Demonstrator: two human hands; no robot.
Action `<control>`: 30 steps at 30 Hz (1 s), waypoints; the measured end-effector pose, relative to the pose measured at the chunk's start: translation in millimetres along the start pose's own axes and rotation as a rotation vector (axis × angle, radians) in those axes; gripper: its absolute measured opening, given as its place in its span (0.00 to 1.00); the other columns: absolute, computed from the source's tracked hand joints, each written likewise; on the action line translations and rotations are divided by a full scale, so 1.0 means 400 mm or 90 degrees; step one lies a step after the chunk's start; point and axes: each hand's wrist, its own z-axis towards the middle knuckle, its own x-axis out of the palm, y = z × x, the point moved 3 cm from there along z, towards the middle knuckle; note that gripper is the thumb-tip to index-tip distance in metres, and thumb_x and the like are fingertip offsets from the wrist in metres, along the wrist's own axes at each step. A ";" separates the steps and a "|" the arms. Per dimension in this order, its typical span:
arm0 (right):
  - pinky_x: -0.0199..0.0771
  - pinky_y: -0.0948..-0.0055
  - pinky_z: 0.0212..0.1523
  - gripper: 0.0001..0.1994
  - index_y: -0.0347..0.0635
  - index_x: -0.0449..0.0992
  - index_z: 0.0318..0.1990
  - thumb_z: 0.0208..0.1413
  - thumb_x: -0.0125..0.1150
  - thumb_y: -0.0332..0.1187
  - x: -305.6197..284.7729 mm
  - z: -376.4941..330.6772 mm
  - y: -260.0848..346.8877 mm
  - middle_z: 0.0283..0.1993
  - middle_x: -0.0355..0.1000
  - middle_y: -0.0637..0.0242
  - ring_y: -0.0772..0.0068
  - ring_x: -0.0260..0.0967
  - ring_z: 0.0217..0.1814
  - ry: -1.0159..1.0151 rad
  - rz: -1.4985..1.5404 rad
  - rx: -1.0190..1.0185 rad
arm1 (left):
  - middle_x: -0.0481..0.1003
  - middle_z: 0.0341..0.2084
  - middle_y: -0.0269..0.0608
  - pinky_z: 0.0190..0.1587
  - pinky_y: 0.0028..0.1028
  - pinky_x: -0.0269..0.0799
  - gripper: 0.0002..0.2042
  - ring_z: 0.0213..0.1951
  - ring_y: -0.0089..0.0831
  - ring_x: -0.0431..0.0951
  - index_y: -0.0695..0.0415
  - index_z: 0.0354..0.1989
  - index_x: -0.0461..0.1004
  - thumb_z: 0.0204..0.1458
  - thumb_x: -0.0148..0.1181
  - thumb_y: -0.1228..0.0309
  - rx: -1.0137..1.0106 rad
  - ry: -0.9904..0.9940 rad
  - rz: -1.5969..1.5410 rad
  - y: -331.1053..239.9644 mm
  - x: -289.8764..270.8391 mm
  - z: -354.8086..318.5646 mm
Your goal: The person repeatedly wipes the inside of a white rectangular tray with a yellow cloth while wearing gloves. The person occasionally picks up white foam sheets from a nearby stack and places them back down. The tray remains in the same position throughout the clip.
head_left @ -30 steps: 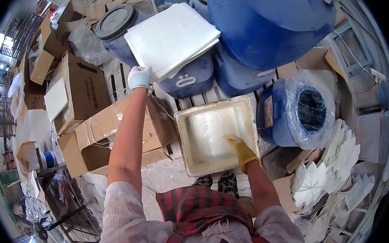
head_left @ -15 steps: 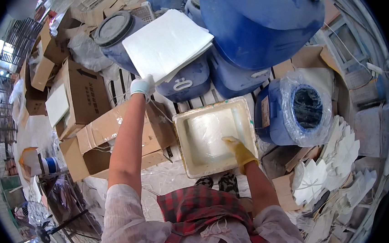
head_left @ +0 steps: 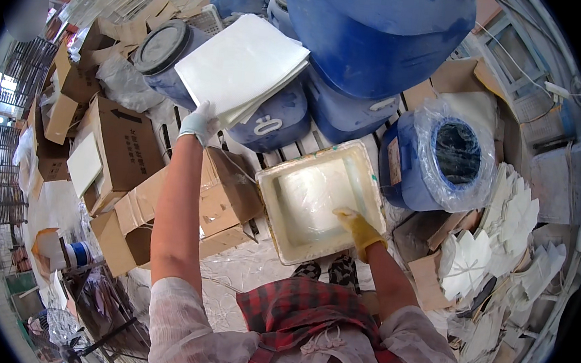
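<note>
My left hand [head_left: 201,121], in a white glove, reaches far forward and closes on the near left corner of a stack of thin white sheets [head_left: 242,62]. The stack lies on top of blue plastic drums, its lower edges slightly fanned. In a yellow glove, my right hand [head_left: 360,231] hangs over the right part of a pale square tub [head_left: 266,203]. Its fingers stretch leftward and I see nothing in them. Milky liquid [head_left: 310,193] covers the tub's bottom.
Blue drums [head_left: 377,38] crowd the far side, one lidded drum [head_left: 161,48] at left. An open blue drum [head_left: 458,154] with plastic film stands right of the tub. Cardboard boxes [head_left: 130,141] fill the left. White leaf-edged pieces [head_left: 464,267] pile up at right.
My left hand has shifted slightly left and nearer, its fingers now at the stack's corner. The stack's lower edges look more fanned. My right hand stays almost in place over the tub.
</note>
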 end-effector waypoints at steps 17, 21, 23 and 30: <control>0.66 0.78 0.43 0.14 0.40 0.74 0.45 0.56 0.50 0.36 0.038 0.046 -0.068 0.42 0.73 0.67 0.76 0.66 0.42 -0.045 0.020 -0.001 | 0.67 0.26 0.41 0.28 0.34 0.70 0.08 0.27 0.33 0.70 0.60 0.35 0.67 0.49 0.52 0.71 0.357 0.105 0.745 0.002 -0.206 0.311; 0.66 0.79 0.40 0.14 0.40 0.74 0.45 0.55 0.51 0.36 0.003 0.022 -0.074 0.40 0.73 0.67 0.77 0.66 0.40 -0.071 0.016 0.026 | 0.69 0.32 0.43 0.34 0.34 0.71 0.10 0.33 0.36 0.71 0.61 0.40 0.67 0.51 0.51 0.70 0.225 0.102 0.588 -0.004 -0.093 0.206; 0.66 0.79 0.39 0.13 0.40 0.74 0.45 0.55 0.51 0.35 -0.009 0.016 -0.089 0.40 0.73 0.67 0.77 0.66 0.39 -0.083 0.002 0.048 | 0.69 0.34 0.44 0.37 0.35 0.71 0.11 0.36 0.37 0.71 0.61 0.42 0.67 0.53 0.50 0.69 0.036 0.037 0.290 -0.021 -0.010 0.077; 0.67 0.79 0.42 0.13 0.38 0.74 0.45 0.56 0.49 0.33 0.026 0.043 -0.090 0.42 0.73 0.65 0.76 0.67 0.40 -0.053 -0.004 0.034 | 0.71 0.34 0.41 0.43 0.40 0.69 0.12 0.38 0.37 0.71 0.56 0.47 0.66 0.56 0.49 0.66 -0.069 0.067 -0.139 -0.072 -0.023 0.038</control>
